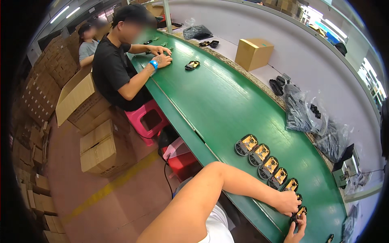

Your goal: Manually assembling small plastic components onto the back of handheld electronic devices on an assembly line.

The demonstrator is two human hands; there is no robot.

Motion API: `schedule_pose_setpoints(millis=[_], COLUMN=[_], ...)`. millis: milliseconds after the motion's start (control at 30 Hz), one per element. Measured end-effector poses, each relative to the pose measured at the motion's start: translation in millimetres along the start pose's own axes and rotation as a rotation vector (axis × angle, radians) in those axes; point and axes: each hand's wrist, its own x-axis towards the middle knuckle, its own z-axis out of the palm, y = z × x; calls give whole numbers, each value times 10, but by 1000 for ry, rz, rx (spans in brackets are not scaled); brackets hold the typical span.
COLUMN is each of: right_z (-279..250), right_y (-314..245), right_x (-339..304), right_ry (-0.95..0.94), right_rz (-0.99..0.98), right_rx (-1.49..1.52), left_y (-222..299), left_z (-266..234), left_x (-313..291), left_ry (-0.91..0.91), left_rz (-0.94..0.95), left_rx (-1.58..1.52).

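1. Nearest the camera, the bare left arm (pixel 182 206) rises from 6 o'clock, bends at the elbow and crosses the edge of the green worktop (pixel 206 101) toward 4 o'clock. The forearm runs close to the row of open housings (pixel 268 167), so it is best lifted clear of their exposed yellow parts.

2. The row slants from about 4 o'clock down toward 5 o'clock, each black housing just beside or touching the next. That close spacing calls for small, level movements.

3. The left hand (pixel 287 203) is between 4 and 5 o'clock, its fingers curled at the lower end of the row. I cannot tell whether they pinch anything; they partly hide a housing.

4. The right hand (pixel 298 231), just below, has its thumb and fingers pinching the last housing (pixel 299 215), the one nearest the lower edge. A grip on the outer shell should steady it while sparing the insides.

5. With both hands this close, one would do well to brace while the other works lightly, pressing straight rather than sideways.

6. A co-worker's hands (pixel 162 60) are well apart, at 11 o'clock, near a lone housing (pixel 192 65).
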Motion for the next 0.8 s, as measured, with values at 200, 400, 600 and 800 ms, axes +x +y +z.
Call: schedule_pose_setpoints(millis=[200, 400, 600, 800], right_z=[71, 153, 234, 315], right_y=[-10, -95, 124, 26], right_x=[25, 97, 173, 258], right_ry=[1, 29, 28, 22], right_rz=[10, 26, 19, 4], right_rx=[47, 34, -37, -55], left_y=[-123, -249, -357, -465], left_z=[-48, -64, -91, -209], left_x=[-38, -41, -132, -192], left_ry=[3, 13, 58, 13], left_rz=[15, 14, -5, -6], left_rx=[-5, -46, -38, -5])
